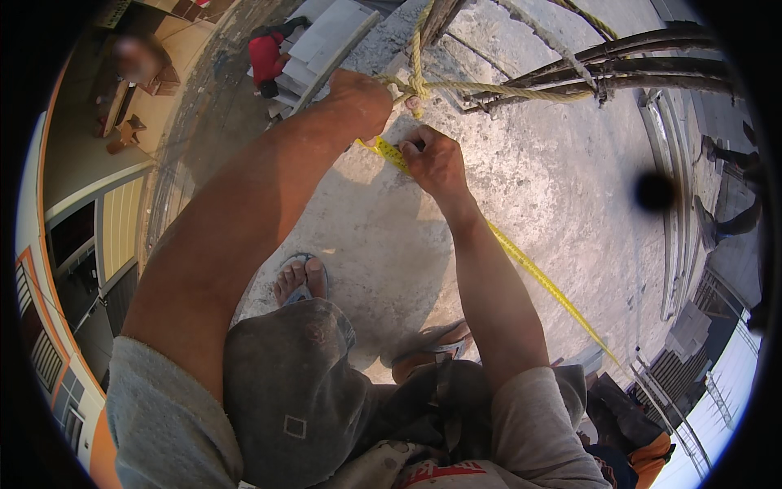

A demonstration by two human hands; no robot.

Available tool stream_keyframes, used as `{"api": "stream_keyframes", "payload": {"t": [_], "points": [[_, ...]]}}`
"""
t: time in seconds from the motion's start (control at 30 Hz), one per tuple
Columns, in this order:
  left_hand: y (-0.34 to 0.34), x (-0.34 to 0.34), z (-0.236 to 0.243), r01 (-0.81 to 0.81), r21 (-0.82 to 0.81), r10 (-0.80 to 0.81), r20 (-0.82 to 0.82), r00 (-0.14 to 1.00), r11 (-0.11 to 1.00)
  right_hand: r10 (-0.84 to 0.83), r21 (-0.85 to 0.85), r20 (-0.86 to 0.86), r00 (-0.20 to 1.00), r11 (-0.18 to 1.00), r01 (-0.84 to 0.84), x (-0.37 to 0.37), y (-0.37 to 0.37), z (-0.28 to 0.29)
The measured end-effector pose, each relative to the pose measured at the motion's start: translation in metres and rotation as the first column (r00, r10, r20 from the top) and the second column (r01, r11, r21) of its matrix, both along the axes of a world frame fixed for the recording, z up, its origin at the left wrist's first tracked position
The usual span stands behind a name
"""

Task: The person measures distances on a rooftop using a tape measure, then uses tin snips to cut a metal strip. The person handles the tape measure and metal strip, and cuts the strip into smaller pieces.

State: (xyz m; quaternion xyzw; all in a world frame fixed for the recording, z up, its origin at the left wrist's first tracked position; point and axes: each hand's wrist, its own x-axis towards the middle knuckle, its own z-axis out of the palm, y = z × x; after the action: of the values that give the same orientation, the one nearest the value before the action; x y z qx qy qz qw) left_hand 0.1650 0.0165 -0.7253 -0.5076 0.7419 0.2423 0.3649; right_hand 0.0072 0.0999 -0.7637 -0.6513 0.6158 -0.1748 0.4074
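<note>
A yellow tape measure blade [546, 281] runs from my left hand through my right hand, then slants away toward the lower right. My right hand [437, 163] pinches the blade between thumb and curled fingers. To its upper left, my left hand [360, 103] is closed at the blade's far end, its fingers mostly hidden behind the back of the hand. A knotted yellowish rope [417, 85] lies right beside the left hand; whether the hand touches it I cannot tell. Both arms reach forward over a rough, pale concrete surface [375, 244].
Dark bent bars [627, 69] tied with rope stretch across the upper right. Beyond the surface's left edge, a person in red [267, 59] bends beside pale slabs [326, 41] far below. Legs of another person [725, 224] show at right. My sandalled foot [303, 281] stands on the concrete.
</note>
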Motion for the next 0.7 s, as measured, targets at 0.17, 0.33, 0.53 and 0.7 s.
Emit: {"api": "stream_keyframes", "payload": {"t": [0.17, 0.33, 0.53, 0.7], "points": [[0.005, 0.001, 0.001, 0.006, -0.051, -0.006, -0.003, 1.000, 0.999, -0.019, -0.020, 0.013, 1.000, 1.000, 0.020, -0.001, 0.003, -0.001], [0.000, -0.003, 0.006, -0.060, 0.064, 0.058, 0.034, 0.998, 0.996, -0.086, -0.132, -0.111, 0.990, 0.989, 0.071, -0.012, 0.015, -0.001], [0.006, -0.001, 0.004, -0.039, -0.071, 0.038, -0.017, 0.999, 0.997, -0.095, -0.282, -0.138, 0.986, 0.958, 0.053, -0.009, 0.027, -0.001], [0.007, 0.001, -0.004, -0.091, -0.056, 0.088, -0.056, 0.995, 0.994, -0.064, -0.266, -0.152, 0.986, 0.964, 0.021, -0.005, 0.029, -0.002]]}}
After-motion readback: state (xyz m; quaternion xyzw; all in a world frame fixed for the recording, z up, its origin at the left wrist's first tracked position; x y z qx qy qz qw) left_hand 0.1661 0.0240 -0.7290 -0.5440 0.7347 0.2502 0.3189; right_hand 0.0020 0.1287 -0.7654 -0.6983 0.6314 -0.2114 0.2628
